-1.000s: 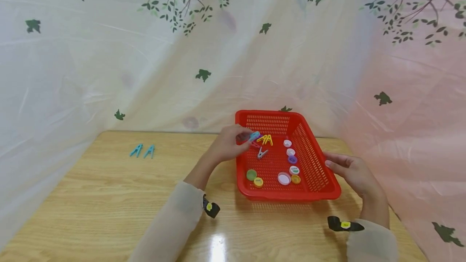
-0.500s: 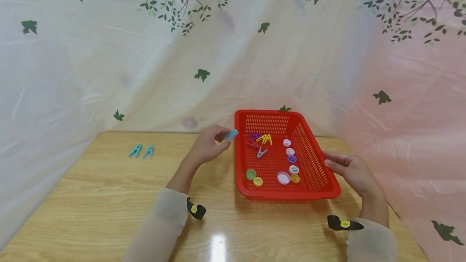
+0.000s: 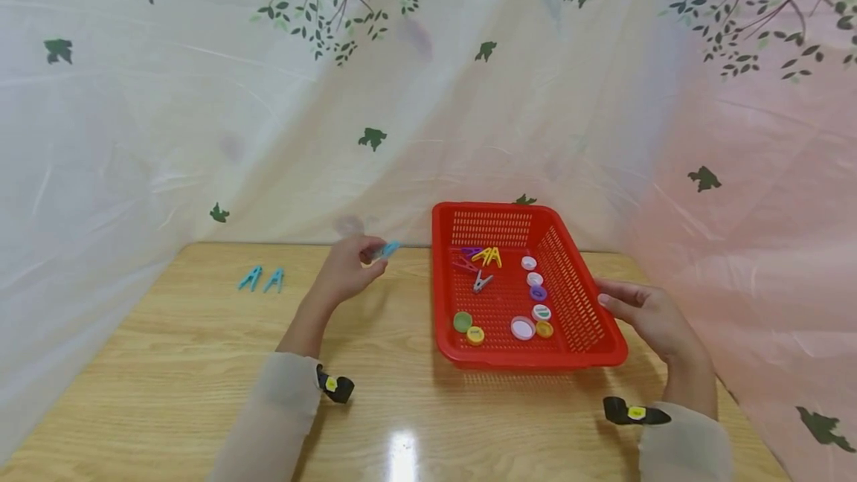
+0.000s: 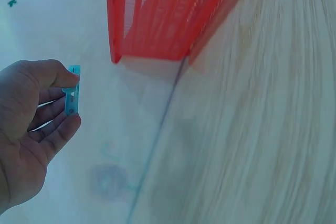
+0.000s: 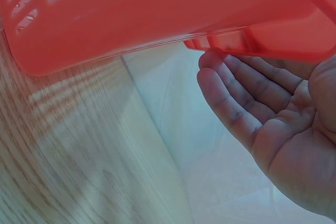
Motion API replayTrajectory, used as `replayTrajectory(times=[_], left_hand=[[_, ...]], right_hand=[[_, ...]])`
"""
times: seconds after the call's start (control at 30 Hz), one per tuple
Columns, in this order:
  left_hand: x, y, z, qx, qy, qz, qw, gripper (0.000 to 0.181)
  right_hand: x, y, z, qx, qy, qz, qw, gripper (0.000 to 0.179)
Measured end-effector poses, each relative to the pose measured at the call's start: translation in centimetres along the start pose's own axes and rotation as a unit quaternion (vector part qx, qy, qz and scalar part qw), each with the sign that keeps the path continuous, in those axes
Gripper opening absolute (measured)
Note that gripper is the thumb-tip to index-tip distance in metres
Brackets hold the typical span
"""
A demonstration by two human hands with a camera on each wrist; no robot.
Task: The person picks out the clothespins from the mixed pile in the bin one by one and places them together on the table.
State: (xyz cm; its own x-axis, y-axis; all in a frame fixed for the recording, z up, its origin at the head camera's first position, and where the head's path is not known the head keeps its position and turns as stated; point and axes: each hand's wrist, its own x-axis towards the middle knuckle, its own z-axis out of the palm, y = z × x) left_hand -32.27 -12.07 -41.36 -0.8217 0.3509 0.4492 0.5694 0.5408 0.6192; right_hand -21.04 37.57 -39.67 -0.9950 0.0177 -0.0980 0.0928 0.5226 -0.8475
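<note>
My left hand (image 3: 348,266) pinches a light blue clothespin (image 3: 390,249) between thumb and fingertips, above the table left of the red basket (image 3: 535,358). The same clothespin (image 4: 72,94) shows edge-on in the left wrist view. My right hand (image 3: 652,318) holds the basket's right rim, thumb on top; the fingers (image 5: 231,90) reach under the rim in the right wrist view. Inside the basket lie yellow clothespins (image 3: 494,256), a pink one (image 3: 465,264), a purple one (image 3: 471,251) and a grey one (image 3: 480,282). Two blue clothespins (image 3: 251,277) lie side by side on the table's left.
Several bottle caps sit in the basket, among them a green cap (image 3: 463,322), a yellow cap (image 3: 475,335) and a purple cap (image 3: 538,293). A patterned curtain (image 3: 301,132) hangs behind the wooden table (image 3: 167,385).
My left hand has lifted the blue clothespin out of the basket and carried it left over the table. The right hand and the basket stay where they were.
</note>
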Motion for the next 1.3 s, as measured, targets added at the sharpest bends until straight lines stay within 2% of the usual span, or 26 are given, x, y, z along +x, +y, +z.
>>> replayTrajectory(times=[0.17, 0.37, 0.5, 0.67, 0.9, 1.3], left_hand=[[-0.7, -1.2, -0.9, 0.014, 0.002, -0.019, 0.9997, 0.031], [-1.0, -1.7, -1.6, 0.018, 0.016, -0.031, 0.9993, 0.032], [-1.2, -2.2, -1.8, 0.039, 0.017, -0.034, 0.9985, 0.032], [-1.4, -3.1, -2.0, 0.068, 0.012, -0.039, 0.9969, 0.033], [-2.0, -4.2, -2.4, 0.099, -0.007, -0.064, 0.9930, 0.038], [-3.4, -5.9, -4.0, 0.111, 0.006, -0.102, 0.9886, 0.039]], right_hand=[[0.0, 0.0, 0.0, 0.001, 0.000, -0.002, 1.0000, 0.070], [-0.1, 0.0, 0.0, -0.002, 0.003, 0.008, 1.0000, 0.070], [0.0, 0.1, 0.0, -0.003, 0.002, 0.008, 1.0000, 0.070], [-0.1, 0.1, 0.0, -0.003, -0.001, 0.006, 1.0000, 0.070], [-0.1, 0.1, 0.0, -0.002, -0.004, 0.005, 1.0000, 0.071], [0.3, 0.2, 0.0, -0.003, -0.004, 0.010, 0.9999, 0.070]])
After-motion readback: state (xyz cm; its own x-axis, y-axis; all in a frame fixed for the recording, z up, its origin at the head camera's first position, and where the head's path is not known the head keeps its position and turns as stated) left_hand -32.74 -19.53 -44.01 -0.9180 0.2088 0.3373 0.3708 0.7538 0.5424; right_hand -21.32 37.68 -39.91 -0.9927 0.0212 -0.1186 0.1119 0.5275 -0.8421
